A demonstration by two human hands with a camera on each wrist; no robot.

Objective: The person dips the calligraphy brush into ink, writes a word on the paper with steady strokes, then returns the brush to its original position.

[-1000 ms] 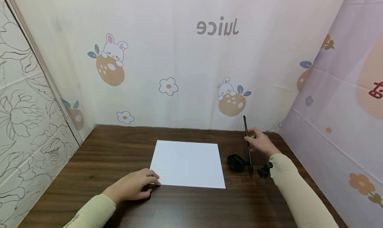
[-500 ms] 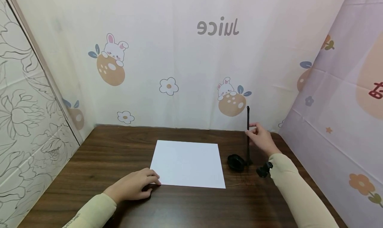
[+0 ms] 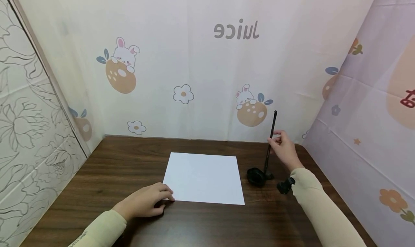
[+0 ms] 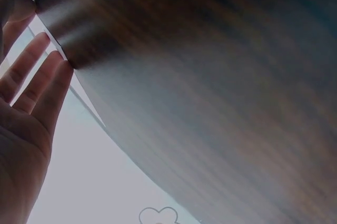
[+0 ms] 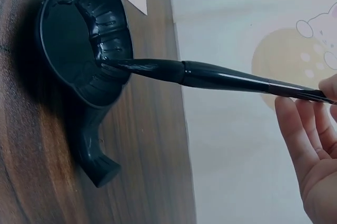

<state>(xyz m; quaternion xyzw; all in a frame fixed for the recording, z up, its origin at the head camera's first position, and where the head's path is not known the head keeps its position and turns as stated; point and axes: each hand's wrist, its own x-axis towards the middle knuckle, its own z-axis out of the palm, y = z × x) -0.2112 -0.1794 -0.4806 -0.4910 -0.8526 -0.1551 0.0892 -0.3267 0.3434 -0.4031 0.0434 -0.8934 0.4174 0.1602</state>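
brush [image 5: 226, 78] slants, its pointed dark tip at the ribbed inner wall of a glossy black dish [image 5: 113, 30]; whether it touches is hard to tell, and the shaft's upper end is cut off in the right wrist view. the right hand [image 3: 284, 150] pinches the slim shaft between thumb and fingers. the left hand [image 3: 142, 201] rests fairly straight fingers on smooth white paper [image 3: 204, 178], hiding its near left corner. the scalloped dish, with a stubby handle, stands on the wood-grained table [image 3: 201, 225].
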